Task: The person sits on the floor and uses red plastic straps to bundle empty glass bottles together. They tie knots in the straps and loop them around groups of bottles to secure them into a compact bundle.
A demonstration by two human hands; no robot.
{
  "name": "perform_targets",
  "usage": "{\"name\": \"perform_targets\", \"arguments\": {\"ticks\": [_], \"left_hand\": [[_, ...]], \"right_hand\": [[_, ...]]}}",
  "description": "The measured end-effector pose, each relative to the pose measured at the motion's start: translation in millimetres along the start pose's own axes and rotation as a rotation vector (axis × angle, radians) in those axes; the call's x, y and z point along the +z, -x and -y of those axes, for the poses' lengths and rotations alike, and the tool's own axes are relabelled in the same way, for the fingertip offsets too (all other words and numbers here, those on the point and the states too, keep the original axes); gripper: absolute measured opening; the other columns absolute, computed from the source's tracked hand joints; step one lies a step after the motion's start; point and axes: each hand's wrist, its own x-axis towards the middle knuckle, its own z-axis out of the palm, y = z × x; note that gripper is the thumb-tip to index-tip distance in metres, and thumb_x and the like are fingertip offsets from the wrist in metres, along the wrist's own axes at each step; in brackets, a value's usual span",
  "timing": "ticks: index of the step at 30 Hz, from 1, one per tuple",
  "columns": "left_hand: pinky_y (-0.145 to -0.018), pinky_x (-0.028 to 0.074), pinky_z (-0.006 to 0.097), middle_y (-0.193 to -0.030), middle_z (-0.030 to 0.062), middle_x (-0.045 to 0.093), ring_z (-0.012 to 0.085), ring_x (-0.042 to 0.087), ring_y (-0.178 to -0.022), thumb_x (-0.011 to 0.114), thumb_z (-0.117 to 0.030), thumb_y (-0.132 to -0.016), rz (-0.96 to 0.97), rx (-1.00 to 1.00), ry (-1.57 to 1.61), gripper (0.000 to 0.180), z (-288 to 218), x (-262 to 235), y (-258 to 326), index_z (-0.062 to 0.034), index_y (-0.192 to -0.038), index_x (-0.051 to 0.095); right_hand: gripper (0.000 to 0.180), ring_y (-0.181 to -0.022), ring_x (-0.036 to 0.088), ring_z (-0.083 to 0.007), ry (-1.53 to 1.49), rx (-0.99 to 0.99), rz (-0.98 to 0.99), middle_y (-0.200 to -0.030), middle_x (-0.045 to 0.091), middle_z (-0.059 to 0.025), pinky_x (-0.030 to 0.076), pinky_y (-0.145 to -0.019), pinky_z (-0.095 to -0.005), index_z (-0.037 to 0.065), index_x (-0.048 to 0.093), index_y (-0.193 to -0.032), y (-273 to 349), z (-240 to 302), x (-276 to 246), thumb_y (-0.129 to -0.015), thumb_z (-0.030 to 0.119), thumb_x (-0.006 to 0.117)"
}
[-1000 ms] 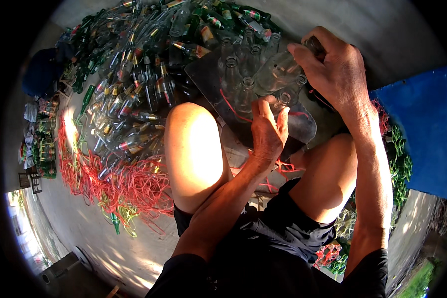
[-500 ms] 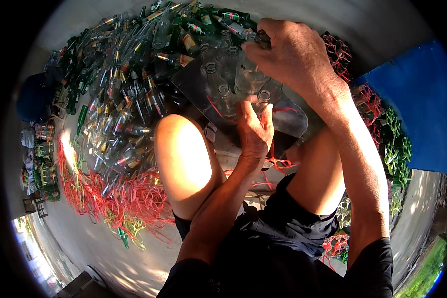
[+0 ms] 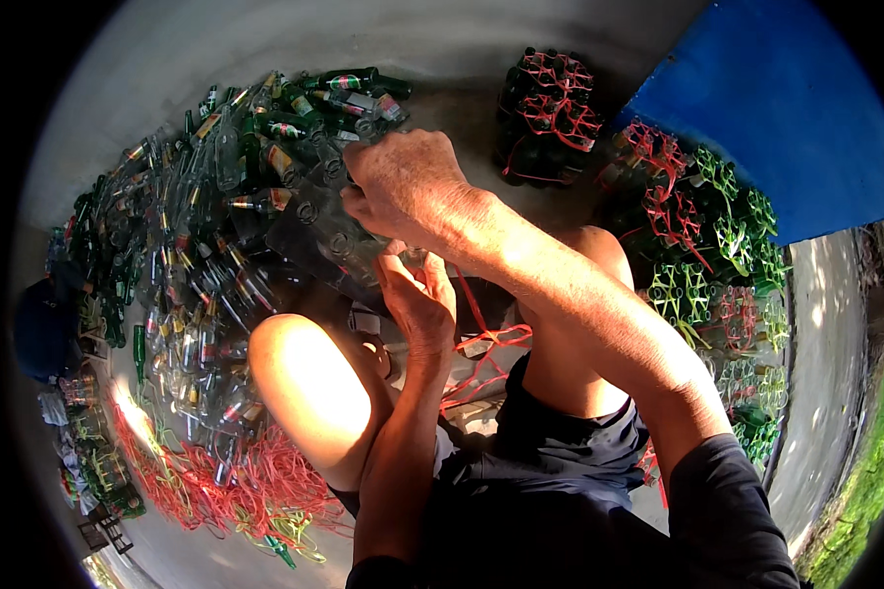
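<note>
Several clear glass bottles stand upright in a close cluster on a dark flat board in front of my knees. My left hand is at the near side of the cluster, thumb and fingers curled about the neck of a clear glass bottle. Over the cluster's right part is my right hand, its fingers bent and closed; the back of the hand hides what they hold. A loose red plastic strap trails from beside my left hand down between my legs.
A big heap of green and clear bottles lies at left. Below it is a tangle of red straps. Strapped bottle bundles stand at the far right, more bundles along the right side by a blue panel.
The view has swung to the right, bringing a far strapped bundle into sight. My right hand has come down closer to my left; the clear bottle seen in it before is now hidden.
</note>
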Motion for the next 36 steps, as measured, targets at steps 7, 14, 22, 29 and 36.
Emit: {"name": "perform_targets", "arguments": {"ticks": [7,14,22,29,36], "left_hand": [[-0.087,0.045,0.038,-0.089,0.0125,0.052,0.0247,0.052,-0.09,0.067,0.004,-0.091,0.043,-0.079,-0.06,0.043,1,-4,1,0.0086,-0.132,0.052],[-0.083,0.046,0.039,-0.091,0.0124,0.051,0.0255,0.051,-0.086,0.07,0.0,-0.094,0.015,-0.046,-0.065,0.041,4,-7,-1,0.005,-0.131,0.054],[-0.076,0.046,0.038,-0.1,0.0119,0.055,0.021,0.048,-0.077,0.075,-0.002,-0.092,-0.014,-0.09,-0.021,0.049,0,-3,-5,0.0003,-0.137,0.055],[-0.076,0.047,0.038,-0.101,0.0107,0.056,0.0216,0.05,-0.076,0.078,-0.005,-0.092,-0.009,-0.08,0.002,0.047,1,-2,-6,-0.0009,-0.134,0.058],[-0.072,0.047,0.037,-0.099,0.0099,0.055,0.02,0.05,-0.073,0.079,-0.008,-0.092,-0.027,-0.109,-0.011,0.044,4,-2,-8,-0.0009,-0.13,0.059]], "right_hand": [[0.031,-0.078,0.075,-0.0387,-0.062,-0.009,0.03,-0.078,0.073,-0.018,0.058,-0.068,-0.0502,0.002,0.068,-0.092,-4,-7,28,-0.092,0.033,0.068],[0.031,-0.083,0.075,-0.0382,-0.08,-0.006,0.065,-0.084,0.075,-0.0179,0.059,-0.073,-0.051,0.002,0.071,-0.099,-7,-5,34,-0.092,0.033,0.067],[0.029,-0.089,0.076,-0.0356,-0.01,0.01,0.168,-0.087,0.076,-0.016,0.06,-0.076,-0.049,0.004,0.074,-0.098,-11,-12,45,-0.091,0.032,0.067],[0.031,-0.092,0.076,-0.0333,0.101,-0.004,0.189,-0.091,0.077,-0.0133,0.06,-0.077,-0.0454,0.006,0.076,-0.097,-16,-12,47,-0.091,0.036,0.072],[0.028,-0.093,0.076,-0.0334,0.172,-0.098,0.22,-0.092,0.077,-0.0139,0.06,-0.078,-0.0462,0.005,0.078,-0.094,-23,-8,50,-0.089,0.033,0.078]]}}
